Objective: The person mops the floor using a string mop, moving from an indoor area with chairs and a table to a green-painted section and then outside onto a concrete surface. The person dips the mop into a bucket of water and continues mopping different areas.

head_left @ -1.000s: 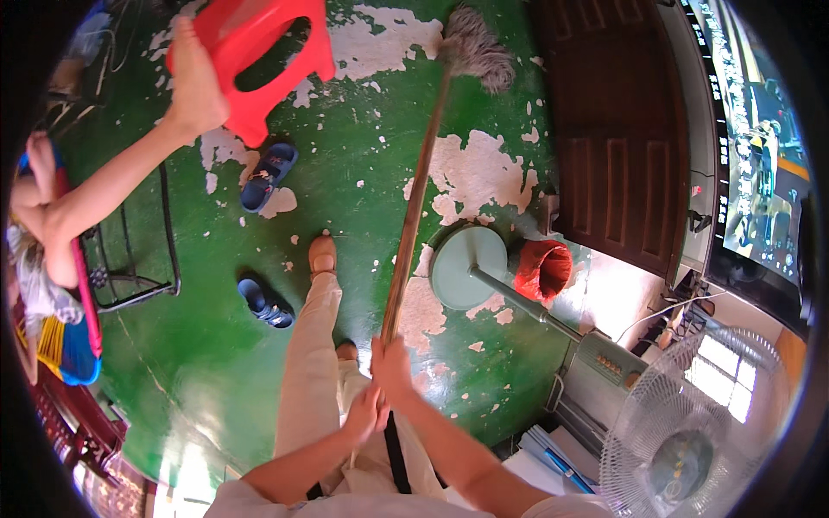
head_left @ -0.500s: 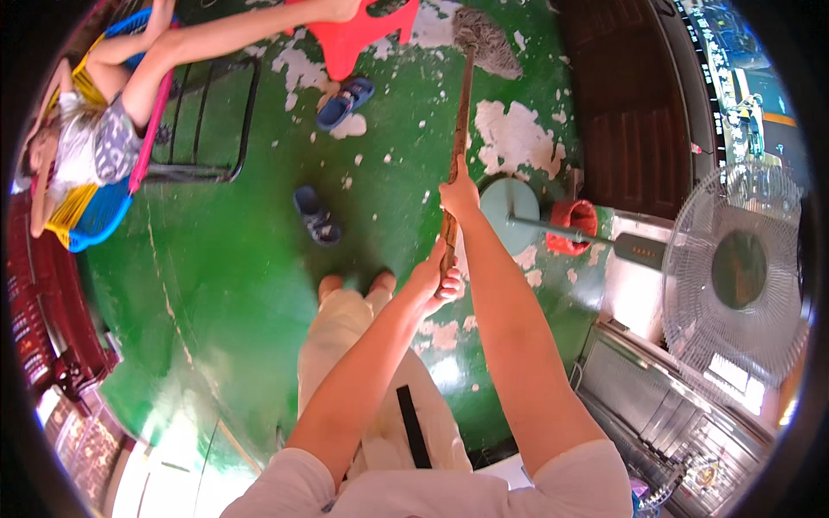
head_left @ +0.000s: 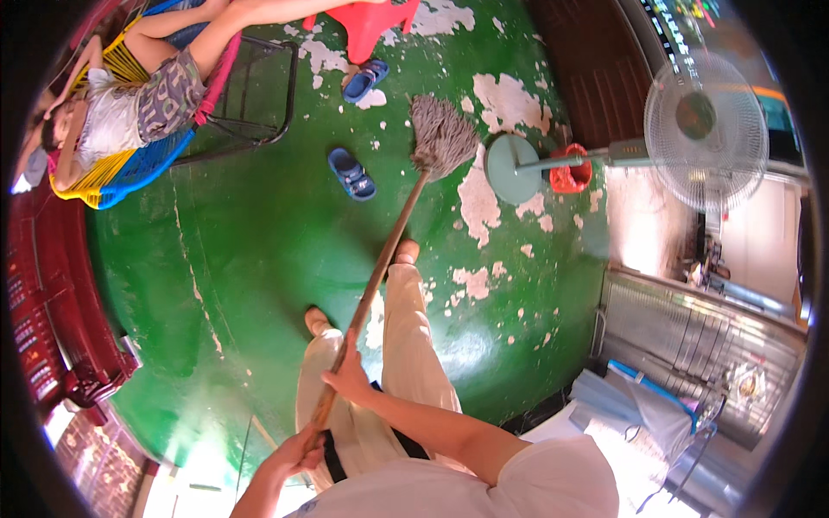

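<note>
A mop (head_left: 395, 231) with a long wooden handle slants across the middle of the view. Its grey string head (head_left: 445, 136) rests on the green floor. My left hand (head_left: 296, 456) is wrapped round the handle near its lower end, close to my waist. A little farther up the handle, my right hand (head_left: 349, 376) is closed round it too. My bare feet are apart, one on either side of the handle. To the left of the mop head lies a dark blue clog (head_left: 351, 174), and its mate (head_left: 364, 81) lies farther off.
A standing fan (head_left: 516, 168) is to the right of the mop head, beside a red bucket (head_left: 571, 172). A red plastic stool (head_left: 366, 26) stands at the far edge. On the left, a person reclines in a yellow and blue lounge chair (head_left: 129, 177). Dark red furniture (head_left: 65, 319) lines the left side.
The mop has been pulled back toward me, its head nearer and slightly left. Both hands have come down and left, close to my body, still on the handle. My feet have stepped apart.
</note>
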Demonstrator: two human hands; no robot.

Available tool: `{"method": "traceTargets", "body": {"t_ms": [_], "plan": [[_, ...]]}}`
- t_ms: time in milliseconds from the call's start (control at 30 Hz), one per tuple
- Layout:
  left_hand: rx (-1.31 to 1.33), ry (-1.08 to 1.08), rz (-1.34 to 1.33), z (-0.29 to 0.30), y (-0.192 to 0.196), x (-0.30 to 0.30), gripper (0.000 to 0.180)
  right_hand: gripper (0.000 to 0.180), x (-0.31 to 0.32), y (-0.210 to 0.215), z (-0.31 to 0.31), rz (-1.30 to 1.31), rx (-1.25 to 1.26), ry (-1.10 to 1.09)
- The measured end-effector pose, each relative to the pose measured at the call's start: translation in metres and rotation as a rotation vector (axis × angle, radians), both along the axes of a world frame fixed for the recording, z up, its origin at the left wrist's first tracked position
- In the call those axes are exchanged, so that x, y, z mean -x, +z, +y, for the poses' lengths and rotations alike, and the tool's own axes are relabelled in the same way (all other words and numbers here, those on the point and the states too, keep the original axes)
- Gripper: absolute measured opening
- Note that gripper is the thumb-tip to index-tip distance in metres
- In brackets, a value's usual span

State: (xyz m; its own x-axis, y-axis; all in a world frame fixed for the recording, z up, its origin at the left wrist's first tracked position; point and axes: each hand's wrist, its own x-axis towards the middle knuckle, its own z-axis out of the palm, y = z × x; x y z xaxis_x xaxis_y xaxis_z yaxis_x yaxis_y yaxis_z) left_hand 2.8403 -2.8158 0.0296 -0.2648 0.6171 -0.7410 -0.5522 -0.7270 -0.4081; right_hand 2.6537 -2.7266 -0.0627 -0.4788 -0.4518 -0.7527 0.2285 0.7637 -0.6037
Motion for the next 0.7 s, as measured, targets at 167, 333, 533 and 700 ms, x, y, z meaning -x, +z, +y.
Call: {"method": "traceTargets", "body": {"t_ms": [167,333,533,700], "plan": [[-0.021,-0.343,-0.113,-0.053,0.069,-0.133,0.050,0.070,-0.048,-0.106,-0.007,-0.565,-0.139,-0.607],[0.960,-0.719,-0.172,-0.090,0.074,-0.140,0.023,0.025,-0.069,-0.115,-0.036,-0.839,-0.182,-0.905],[1.136,-0.937,-0.047,-0.101,0.078,-0.007,0.019,0.016,0.001,-0.143,-0.009,-0.852,0.021,-0.967],[1.035,-1.002,0.223,-0.017,0.034,0.107,0.018,0.025,0.088,-0.203,0.114,-0.651,0.075,-1.119]]}}
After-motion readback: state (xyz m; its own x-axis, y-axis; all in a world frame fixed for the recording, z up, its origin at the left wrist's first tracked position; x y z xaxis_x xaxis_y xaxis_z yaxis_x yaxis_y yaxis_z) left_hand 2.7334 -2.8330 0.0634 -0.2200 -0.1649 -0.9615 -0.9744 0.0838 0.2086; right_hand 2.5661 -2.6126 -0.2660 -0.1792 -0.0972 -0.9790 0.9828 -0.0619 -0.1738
